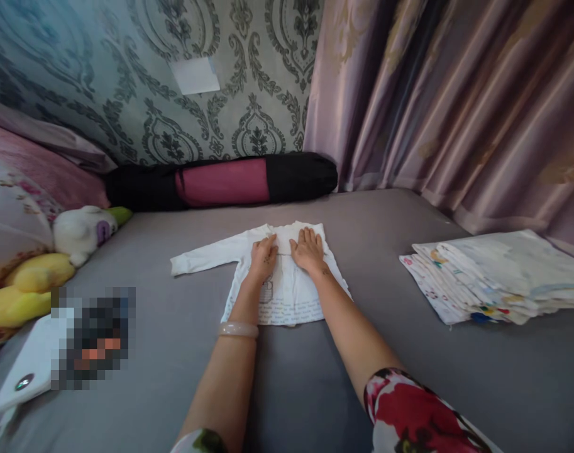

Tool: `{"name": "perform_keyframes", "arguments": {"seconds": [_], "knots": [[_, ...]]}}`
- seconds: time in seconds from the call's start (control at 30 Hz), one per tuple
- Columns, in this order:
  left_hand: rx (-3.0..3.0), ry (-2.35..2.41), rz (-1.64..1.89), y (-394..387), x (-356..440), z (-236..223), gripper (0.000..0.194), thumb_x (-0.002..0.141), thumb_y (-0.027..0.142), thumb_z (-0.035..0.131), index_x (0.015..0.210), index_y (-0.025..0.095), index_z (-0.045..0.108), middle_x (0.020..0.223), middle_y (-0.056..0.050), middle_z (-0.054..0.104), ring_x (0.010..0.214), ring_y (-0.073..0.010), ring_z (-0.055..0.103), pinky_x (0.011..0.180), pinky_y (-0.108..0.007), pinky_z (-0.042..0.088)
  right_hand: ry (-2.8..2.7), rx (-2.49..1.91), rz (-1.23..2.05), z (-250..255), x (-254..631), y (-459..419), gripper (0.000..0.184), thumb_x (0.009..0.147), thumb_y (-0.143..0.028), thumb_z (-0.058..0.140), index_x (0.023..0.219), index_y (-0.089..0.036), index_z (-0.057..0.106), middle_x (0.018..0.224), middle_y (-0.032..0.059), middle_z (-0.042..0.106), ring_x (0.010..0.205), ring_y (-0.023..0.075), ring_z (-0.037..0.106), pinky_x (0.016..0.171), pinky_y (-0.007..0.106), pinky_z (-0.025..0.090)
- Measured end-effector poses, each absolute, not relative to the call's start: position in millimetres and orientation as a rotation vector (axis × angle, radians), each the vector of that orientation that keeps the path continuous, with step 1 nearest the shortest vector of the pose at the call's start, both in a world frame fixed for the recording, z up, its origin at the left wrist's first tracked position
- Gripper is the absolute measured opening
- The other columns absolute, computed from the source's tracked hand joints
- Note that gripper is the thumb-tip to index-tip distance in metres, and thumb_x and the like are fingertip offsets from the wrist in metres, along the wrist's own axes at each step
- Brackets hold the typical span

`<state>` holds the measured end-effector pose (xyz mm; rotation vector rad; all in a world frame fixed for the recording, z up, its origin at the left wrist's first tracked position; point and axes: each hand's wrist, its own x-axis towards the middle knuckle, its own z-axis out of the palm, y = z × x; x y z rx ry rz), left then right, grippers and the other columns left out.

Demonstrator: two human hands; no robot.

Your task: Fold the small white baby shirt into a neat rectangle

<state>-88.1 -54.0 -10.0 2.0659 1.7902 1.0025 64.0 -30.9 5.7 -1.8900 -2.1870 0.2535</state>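
A small white long-sleeved shirt (287,296) lies flat on the grey bed sheet (315,377), its left sleeve stretched out to the left. My left hand (263,257) rests flat on the shirt's upper middle, fingers stretched out. My right hand (308,250) lies flat beside it on the shirt's chest, fingers spread. Both hands press on the fabric and hold nothing. A pale bangle (238,329) sits on my left wrist.
A pile of folded light printed clothes (498,277) lies at the right. A black and maroon roll bag (220,181) lies against the patterned wall. Plush toys (55,251) and pillows are at the left, curtains (456,94) at the right.
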Motion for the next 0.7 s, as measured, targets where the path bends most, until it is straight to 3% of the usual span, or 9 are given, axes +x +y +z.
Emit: {"name": "perform_keyframes", "arguments": {"seconds": [0.27,0.47,0.7], "knots": [[2.046,1.846,0.943,-51,-87,-16,0.047,0.088,0.016,0.039,0.133,0.021,0.053,0.120,-0.010,0.063,0.112,-0.0255,0.051,0.102,-0.042,0.037,-2.257,-2.031,0.211,14,91,-16,0.065,0.097,-0.039,0.023,0.147,0.003,0.027,0.155,0.0209,0.023,0.144,0.0303,0.015,0.116,0.046,0.007],[2.026,1.923,0.857,-58,-83,-11,0.054,0.086,0.015,0.037,0.138,0.026,0.048,0.132,-0.008,0.057,0.118,-0.0290,0.045,0.097,-0.046,0.039,-2.238,-1.964,0.155,9,116,-9,0.064,0.096,-0.039,0.023,0.146,0.001,0.027,0.153,0.0204,0.028,0.141,0.0287,0.025,0.114,0.041,0.018],[2.018,1.966,0.726,-65,-81,0,0.059,0.086,0.013,0.035,0.143,0.025,0.041,0.139,-0.009,0.051,0.128,-0.0300,0.038,0.100,-0.048,0.034,-2.252,-1.998,0.199,6,115,-6,0.066,0.097,-0.041,0.022,0.147,0.002,0.025,0.154,0.0219,0.025,0.142,0.0303,0.023,0.114,0.044,0.018]]}}
